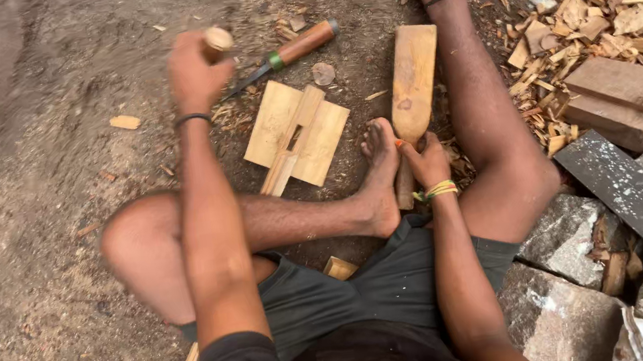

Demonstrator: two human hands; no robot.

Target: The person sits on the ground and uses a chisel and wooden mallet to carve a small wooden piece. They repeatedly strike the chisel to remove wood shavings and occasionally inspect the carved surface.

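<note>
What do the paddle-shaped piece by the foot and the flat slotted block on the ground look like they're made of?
The paddle-shaped piece, gripped by the right hand, looks like pale bare wood: matt, unvarnished, with faint grain and a small knot mark. The slotted block seems to be the same light raw wood, freshly cut, with clean yellowish faces. The wood chips nearby match that colour.

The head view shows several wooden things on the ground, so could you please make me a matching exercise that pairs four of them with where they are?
Things:
1. Wooden paddle
2. Chisel
3. Round wooden handle
4. Wood chips

Places:
A. Heaped at the upper right
B. Gripped in the raised left hand
C. Held at its narrow end by the right hand, beside a foot
D. Lying loose on the dirt above the flat boards

Pairs: 1-C, 2-D, 3-B, 4-A
</note>
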